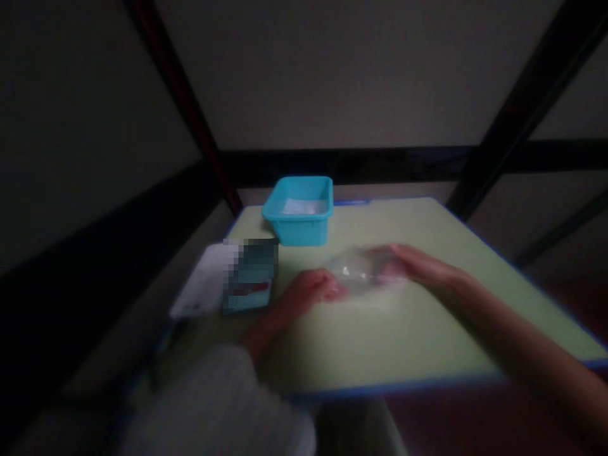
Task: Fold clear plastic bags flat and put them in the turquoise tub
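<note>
A clear plastic bag (358,271) is stretched between my two hands above the table. My left hand (323,285) is closed on its left end, the fingers curled. At the right end, my right hand (399,263) grips the bag, with its fingers partly seen through the film. Motion blur hides the bag's exact shape and its opening, and I cannot make out anything inside it.
On the yellow-green table (380,348) with blue edging, a turquoise basket (304,231) with something whitish inside stands at the back. Left of my hands lie a white sheet (202,278) and a pixelated dark-teal flat item (251,278). A blue strip (351,202) lies behind the basket's right side.
</note>
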`<state>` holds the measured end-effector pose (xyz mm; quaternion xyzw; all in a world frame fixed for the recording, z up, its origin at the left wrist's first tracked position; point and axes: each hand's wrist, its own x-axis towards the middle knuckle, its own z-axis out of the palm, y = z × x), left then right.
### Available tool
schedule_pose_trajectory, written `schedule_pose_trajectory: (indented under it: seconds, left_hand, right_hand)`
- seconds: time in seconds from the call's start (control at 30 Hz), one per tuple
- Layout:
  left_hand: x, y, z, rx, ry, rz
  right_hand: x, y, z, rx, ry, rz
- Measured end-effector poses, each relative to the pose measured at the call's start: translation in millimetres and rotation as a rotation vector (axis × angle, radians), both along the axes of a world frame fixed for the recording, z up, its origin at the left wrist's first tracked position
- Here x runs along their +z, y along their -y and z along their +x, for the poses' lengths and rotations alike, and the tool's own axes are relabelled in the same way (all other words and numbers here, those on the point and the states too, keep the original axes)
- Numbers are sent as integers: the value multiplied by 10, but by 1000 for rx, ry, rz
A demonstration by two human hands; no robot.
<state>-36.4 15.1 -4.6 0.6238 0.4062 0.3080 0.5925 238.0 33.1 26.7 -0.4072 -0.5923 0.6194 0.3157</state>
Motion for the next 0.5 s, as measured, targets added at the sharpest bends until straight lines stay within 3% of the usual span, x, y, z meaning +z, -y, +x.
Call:
schedule_pose_trajectory:
  seconds: [0.17,0.3,0.5]
  left_hand:
    - [38,-9,12,15,62,-93]
    - [38,-24,16,7,137,-182]
    - [10,-75,-7,-25,194,-227]
  right_hand:
    - [99,279,71,-81,-6,-8]
    - [73,466,0,-164,19,9]
    - [-30,476,-67,-218,46,89]
